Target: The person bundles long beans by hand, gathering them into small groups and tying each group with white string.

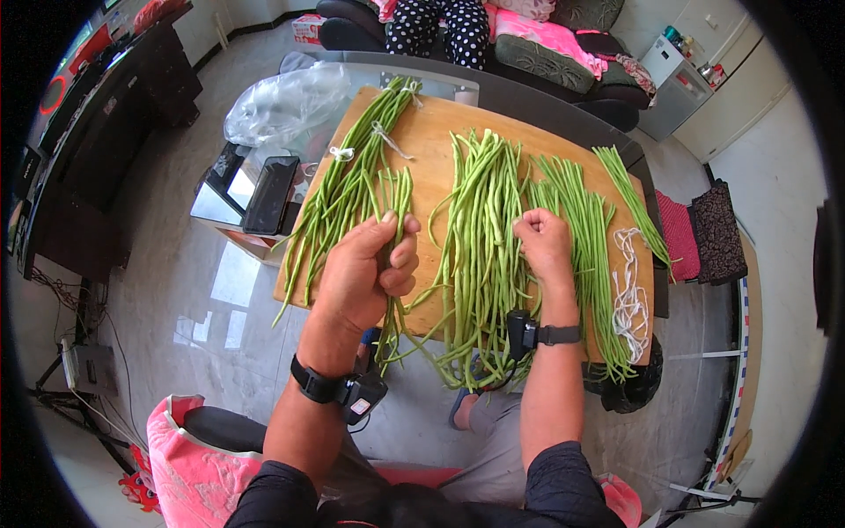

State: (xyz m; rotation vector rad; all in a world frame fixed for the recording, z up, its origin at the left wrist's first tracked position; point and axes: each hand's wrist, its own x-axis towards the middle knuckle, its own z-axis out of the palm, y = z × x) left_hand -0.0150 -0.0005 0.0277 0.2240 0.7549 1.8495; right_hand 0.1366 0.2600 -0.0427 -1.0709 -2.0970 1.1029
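Observation:
My left hand [368, 264] is closed around a small bunch of green long beans [394, 188], whose ends stick out above the fist and hang below it past the board's near edge. Over the right edge of the big middle pile of loose long beans [480, 238], my right hand [544, 245] is pinched closed; what it grips is hidden. Bundles of long beans [359, 172] tied with white string [341, 153] lie at the left of the wooden board [433, 167]. More loose beans [576, 220] rest right of the middle pile. Loose white strings [628, 304] lie near the board's right edge.
A few long beans [629, 198] lie along the far right edge. Left of the board are a clear plastic bag [286, 106] and a black phone [270, 195] on a box. Another person's legs in dotted trousers [437, 33] show at a sofa beyond the table.

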